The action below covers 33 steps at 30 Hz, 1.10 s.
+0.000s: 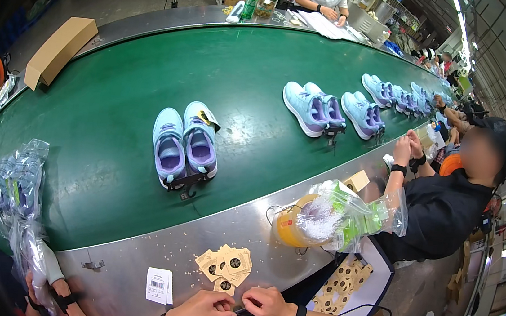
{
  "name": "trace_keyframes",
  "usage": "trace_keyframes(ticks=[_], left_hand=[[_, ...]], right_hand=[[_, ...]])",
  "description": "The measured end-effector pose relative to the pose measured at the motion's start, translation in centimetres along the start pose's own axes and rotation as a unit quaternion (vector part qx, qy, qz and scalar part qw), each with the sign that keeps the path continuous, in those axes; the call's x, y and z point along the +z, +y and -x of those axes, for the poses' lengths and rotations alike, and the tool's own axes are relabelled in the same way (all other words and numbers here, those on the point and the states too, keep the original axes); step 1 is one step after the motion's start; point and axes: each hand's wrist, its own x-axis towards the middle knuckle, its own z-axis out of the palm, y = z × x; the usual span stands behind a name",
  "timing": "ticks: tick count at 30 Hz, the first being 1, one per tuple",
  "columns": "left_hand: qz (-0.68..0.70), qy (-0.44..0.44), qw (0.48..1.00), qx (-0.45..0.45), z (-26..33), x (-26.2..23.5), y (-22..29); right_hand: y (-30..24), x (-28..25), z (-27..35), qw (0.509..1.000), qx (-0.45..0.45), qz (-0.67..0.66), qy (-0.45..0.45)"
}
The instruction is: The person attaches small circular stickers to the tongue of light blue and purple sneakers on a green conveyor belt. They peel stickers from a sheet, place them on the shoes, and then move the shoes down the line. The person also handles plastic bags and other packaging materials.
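Two hands' fingers [243,307] pinched together on a small dark strip [238,310].

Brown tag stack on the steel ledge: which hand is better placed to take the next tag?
Probably the right hand: it sits closer below the brown tags. The left hand lies farther off. Both hands are pinching something small together, so either must let go first.

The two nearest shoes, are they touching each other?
Touching. The head view shows the left shoe and right shoe pressed side by side, no green belt between them.
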Motion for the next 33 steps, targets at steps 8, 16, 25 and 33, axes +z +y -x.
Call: trace_keyframes(ticks=[8,16,25,33], left_hand=[[-0.001,-0.001,1.000,0.000,0.06,0.01,-0.15],[0.004,0.000,1.000,0.004,0.11,0.01,-0.27],[0.000,0.003,1.000,0.004,0.16,0.03,-0.43],[0.011,0.016,1.000,0.022,0.09,0.14,-0.51]], right_hand=[[-0.08,0.14,-0.22,1.000,-0.019,-0.012,0.020],[-0.03,0.22,-0.13,1.000,-0.017,-0.007,0.019],[-0.15,0.24,-0.21,0.999,-0.025,-0.003,0.022],[-0.06,0.31,-0.23,0.999,-0.022,-0.005,0.022]])
